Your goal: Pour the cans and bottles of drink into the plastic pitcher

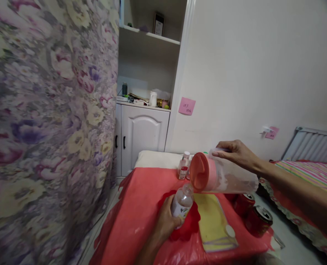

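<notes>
My left hand [167, 221] is wrapped round a small clear bottle [183, 202] with a white label, held slightly tilted above a red scalloped dish [189, 228]. The bottle's mouth is uncapped. My right hand [233, 152] grips the handle of a clear pitcher [232, 176] with an orange-red lid [201, 172]. The pitcher lies nearly on its side in the air, its lid end close over the bottle's mouth. Whether liquid is flowing between them is too small to tell.
Small bottles [183, 167] stand behind the pitcher on the red-covered table [141, 195]. Dark red cans [258, 221] stand at its right edge beside a yellow sheet [213, 221] with a white cap [230, 231]. A floral curtain [50, 129] hangs left; a bed [312, 169] is right.
</notes>
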The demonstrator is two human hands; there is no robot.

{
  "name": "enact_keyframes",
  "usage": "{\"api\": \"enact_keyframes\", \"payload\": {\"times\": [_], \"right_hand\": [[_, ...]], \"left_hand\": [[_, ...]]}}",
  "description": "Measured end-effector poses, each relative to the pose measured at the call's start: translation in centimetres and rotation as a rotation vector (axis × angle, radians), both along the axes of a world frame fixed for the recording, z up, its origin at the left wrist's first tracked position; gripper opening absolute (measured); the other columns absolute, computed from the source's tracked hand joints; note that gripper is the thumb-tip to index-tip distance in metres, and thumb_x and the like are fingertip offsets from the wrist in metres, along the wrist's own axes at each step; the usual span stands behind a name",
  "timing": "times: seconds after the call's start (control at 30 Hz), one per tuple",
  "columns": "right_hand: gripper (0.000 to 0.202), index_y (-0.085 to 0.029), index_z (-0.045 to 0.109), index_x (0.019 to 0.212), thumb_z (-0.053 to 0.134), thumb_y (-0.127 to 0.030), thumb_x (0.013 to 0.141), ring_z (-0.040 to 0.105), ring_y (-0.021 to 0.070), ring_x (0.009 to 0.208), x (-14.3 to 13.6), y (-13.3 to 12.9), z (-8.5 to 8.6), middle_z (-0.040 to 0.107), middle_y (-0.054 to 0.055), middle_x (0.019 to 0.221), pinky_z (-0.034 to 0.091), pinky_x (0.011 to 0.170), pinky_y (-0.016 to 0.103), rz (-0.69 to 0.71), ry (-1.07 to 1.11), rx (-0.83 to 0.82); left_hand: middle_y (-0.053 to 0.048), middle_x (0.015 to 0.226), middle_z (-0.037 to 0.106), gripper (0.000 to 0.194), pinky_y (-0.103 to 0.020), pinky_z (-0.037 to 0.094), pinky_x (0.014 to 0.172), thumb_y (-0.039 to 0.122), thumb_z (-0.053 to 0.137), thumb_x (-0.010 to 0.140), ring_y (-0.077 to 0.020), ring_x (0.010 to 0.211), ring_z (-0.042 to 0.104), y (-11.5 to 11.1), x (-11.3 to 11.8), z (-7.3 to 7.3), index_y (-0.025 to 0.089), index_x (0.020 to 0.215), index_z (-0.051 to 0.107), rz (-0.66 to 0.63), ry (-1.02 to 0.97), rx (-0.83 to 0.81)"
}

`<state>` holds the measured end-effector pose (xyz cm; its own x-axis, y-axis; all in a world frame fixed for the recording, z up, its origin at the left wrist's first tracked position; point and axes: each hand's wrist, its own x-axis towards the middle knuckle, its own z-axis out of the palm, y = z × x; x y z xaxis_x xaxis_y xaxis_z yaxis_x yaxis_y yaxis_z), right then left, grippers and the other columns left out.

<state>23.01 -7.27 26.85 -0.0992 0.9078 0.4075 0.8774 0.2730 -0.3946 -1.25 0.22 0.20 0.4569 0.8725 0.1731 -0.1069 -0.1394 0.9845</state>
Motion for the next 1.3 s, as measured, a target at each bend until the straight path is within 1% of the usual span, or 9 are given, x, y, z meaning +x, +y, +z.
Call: {"api": "enact_keyframes", "payload": {"times": [0.17, 0.4, 0.6, 0.7, 0.83, 0.93, 1.0, 1.17, 1.3], "right_hand": [[0.045, -0.018, 0.064, 0.074, 0.059, -0.061, 0.088, 0.043, 0.0125, 0.06, 0.0, 0.1, -0.1, 0.049, -0.004, 0.063, 0.032, 0.054, 0.027, 0.011, 0.024, -0.012], [0.046, -0.019, 0.063, 0.073, 0.058, -0.062, 0.088, 0.042, 0.0122, 0.059, -0.2, 0.0, -0.2, 0.048, -0.005, 0.062, 0.031, 0.053, 0.027, 0.012, 0.01, -0.004], [0.048, -0.02, 0.057, 0.067, 0.058, -0.063, 0.088, 0.04, 0.0121, 0.058, -0.2, 0.1, -0.5, 0.043, -0.005, 0.06, 0.03, 0.052, 0.026, 0.009, 0.001, 0.003], [0.047, -0.02, 0.06, 0.069, 0.058, -0.063, 0.088, 0.042, 0.0127, 0.06, -0.2, 0.1, -0.8, 0.046, -0.004, 0.061, 0.032, 0.052, 0.026, 0.018, 0.042, -0.008], [0.046, -0.019, 0.062, 0.07, 0.061, -0.062, 0.086, 0.045, 0.0134, 0.061, -0.3, -0.2, -1.5, 0.05, -0.003, 0.062, 0.033, 0.054, 0.026, -0.002, 0.099, 0.004], [0.045, -0.019, 0.063, 0.07, 0.063, -0.062, 0.085, 0.047, 0.0141, 0.063, 0.0, -0.4, -2.2, 0.052, -0.003, 0.063, 0.035, 0.057, 0.027, -0.021, 0.167, 0.011], [0.044, -0.019, 0.063, 0.071, 0.065, -0.061, 0.084, 0.046, 0.0137, 0.062, 0.4, -0.4, -2.9, 0.05, -0.004, 0.063, 0.035, 0.057, 0.027, -0.025, 0.237, 0.019], [0.043, -0.02, 0.061, 0.067, 0.067, -0.061, 0.08, 0.04, 0.0116, 0.057, 1.3, -0.3, -5.1, 0.045, -0.005, 0.059, 0.032, 0.053, 0.026, -0.03, 0.42, 0.042], [0.048, -0.021, 0.06, 0.067, 0.064, -0.068, 0.078, 0.036, 0.0112, 0.051, 1.9, -0.3, -7.1, 0.041, -0.006, 0.055, 0.031, 0.049, 0.026, -0.098, 0.529, 0.082]], "left_hand": [[-0.008, 0.114, 0.07, 0.071, -0.035, 0.05, 0.09, 0.003, 0.063, 0.047, -0.029, 0.107, 0.063, 0.0, 0.0, 0.0, 0.018, 0.117, 0.061, -0.004, 0.009, -0.001], [-0.009, 0.115, 0.069, 0.074, -0.035, 0.05, 0.088, 0.003, 0.064, 0.047, -0.0289, 0.106, 0.063, 0.1, -0.1, 0.0, 0.016, 0.12, 0.06, -0.003, 0.016, -0.007], [-0.007, 0.114, 0.07, 0.073, -0.034, 0.051, 0.087, 0.003, 0.064, 0.047, -0.0286, 0.107, 0.064, 0.0, -0.1, 0.1, 0.018, 0.118, 0.061, -0.009, -0.018, -0.006], [-0.006, 0.113, 0.071, 0.071, -0.033, 0.052, 0.084, 0.002, 0.065, 0.046, -0.028, 0.104, 0.064, 0.0, -0.1, 0.2, 0.02, 0.114, 0.063, -0.006, -0.03, -0.008], [-0.006, 0.113, 0.071, 0.071, -0.033, 0.051, 0.085, 0.001, 0.064, 0.044, -0.028, 0.104, 0.064, -0.1, -0.2, 0.4, 0.02, 0.113, 0.063, 0.003, -0.033, -0.016], [-0.006, 0.114, 0.071, 0.071, -0.034, 0.051, 0.087, 0.001, 0.064, 0.044, -0.0287, 0.105, 0.064, -0.1, -0.3, 0.5, 0.019, 0.113, 0.063, 0.006, -0.035, -0.02], [-0.006, 0.114, 0.07, 0.071, -0.034, 0.05, 0.088, 0.001, 0.065, 0.045, -0.0287, 0.106, 0.064, -0.1, -0.4, 0.6, 0.02, 0.113, 0.063, 0.007, -0.04, -0.019], [-0.005, 0.115, 0.072, 0.072, -0.034, 0.052, 0.087, 0.005, 0.064, 0.046, -0.029, 0.106, 0.065, -0.1, -0.6, 0.5, 0.021, 0.116, 0.062, -0.021, -0.061, -0.02], [-0.006, 0.114, 0.073, 0.073, -0.034, 0.052, 0.089, 0.007, 0.064, 0.046, -0.0287, 0.106, 0.065, 0.1, -0.7, 0.4, 0.02, 0.119, 0.061, -0.032, -0.074, -0.02]]}}
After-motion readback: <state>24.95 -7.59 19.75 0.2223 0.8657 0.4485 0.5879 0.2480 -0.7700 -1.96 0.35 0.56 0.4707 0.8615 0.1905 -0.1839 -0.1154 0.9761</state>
